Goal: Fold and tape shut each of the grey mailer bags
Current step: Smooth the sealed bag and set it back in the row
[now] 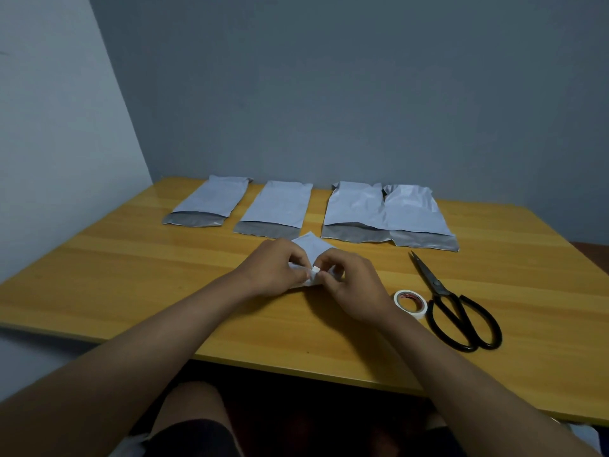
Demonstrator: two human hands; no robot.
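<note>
A folded grey mailer bag (309, 247) lies near the middle of the wooden table (131, 258), mostly hidden under the person's two hands. The left hand (273, 268) and the right hand (354, 285) meet over its near edge, fingertips pinched together on a small white piece of tape (315, 270) against the bag. Beyond them, four more mailer bags (356, 206) lie flat in a row along the far side of the table, open ends toward the person; the two on the right overlap. To the right of the hands sits a tape roll (411, 301), with black-handled scissors (454, 308) just beside it.
</note>
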